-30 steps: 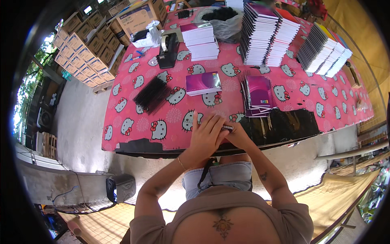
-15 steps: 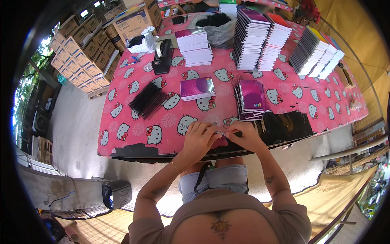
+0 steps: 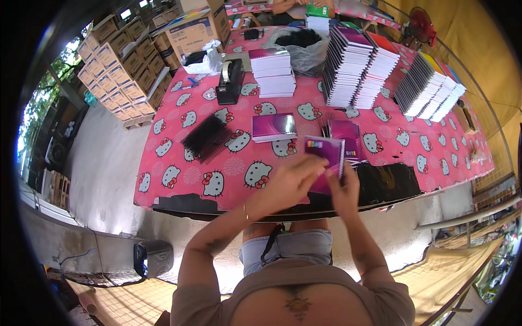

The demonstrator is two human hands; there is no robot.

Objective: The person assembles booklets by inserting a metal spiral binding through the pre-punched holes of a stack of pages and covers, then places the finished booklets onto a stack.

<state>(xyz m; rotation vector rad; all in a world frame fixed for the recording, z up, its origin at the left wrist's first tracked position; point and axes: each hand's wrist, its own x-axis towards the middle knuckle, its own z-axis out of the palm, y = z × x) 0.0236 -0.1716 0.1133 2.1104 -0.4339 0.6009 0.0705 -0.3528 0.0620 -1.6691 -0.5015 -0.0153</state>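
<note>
A purple notebook (image 3: 324,149) is held up and tilted over the table's front edge, its cover toward me and its pale bound edge on the right. My right hand (image 3: 345,193) grips it along the lower right side. Bent together, the fingers of my left hand (image 3: 298,178) lie across the cover and seem to pinch it; the exact contact is hidden. Just behind, purple notebooks (image 3: 346,133) lie in a loose pile with black coils at their left side. A small stack of purple notebooks (image 3: 273,127) is to the left, and a bunch of black binding coils (image 3: 206,137) lies farther left.
A black tape dispenser (image 3: 229,81) stands behind the coils. Tall notebook stacks (image 3: 348,68) and a clear bag of black coils (image 3: 302,51) fill the back. Cartons (image 3: 119,76) are piled at the left. At the far side a person handles a green notebook (image 3: 317,11).
The notebook has come up from the table edge and turned, so its cover faces me. Both hands have shifted right with it. The view has tipped slightly, showing the person opposite.
</note>
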